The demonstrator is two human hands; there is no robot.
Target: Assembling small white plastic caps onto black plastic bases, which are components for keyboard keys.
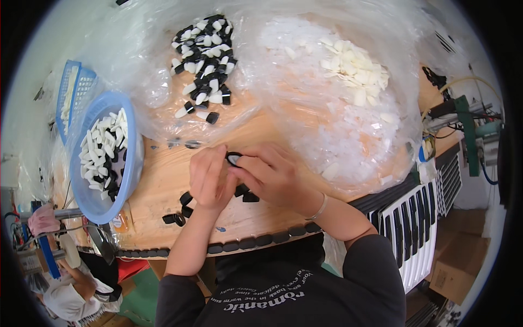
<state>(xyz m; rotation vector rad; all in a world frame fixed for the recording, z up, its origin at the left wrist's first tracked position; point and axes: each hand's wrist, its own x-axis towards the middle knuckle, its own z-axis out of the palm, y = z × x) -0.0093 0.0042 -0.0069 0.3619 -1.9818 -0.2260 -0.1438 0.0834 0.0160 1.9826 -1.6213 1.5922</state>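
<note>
Over the middle of the wooden table, my left hand [206,175] and my right hand [271,173] meet at a small black oval ring-like piece [233,157] with a pale inside. My right fingers pinch it from the right, and my left fingers close on its left side. Part of it is hidden by the fingers. Several loose black pieces [250,197] lie under my wrists, and more black ring-like pieces [175,219] sit beside my left forearm.
A blue basin [138,166] of white and black pieces stands left, near a blue basket [86,82]. Black-and-white pieces [213,65] are heaped on plastic film at the back. Cream flat pieces [357,71] lie back right. A dark row of pieces [264,240] lines the front edge.
</note>
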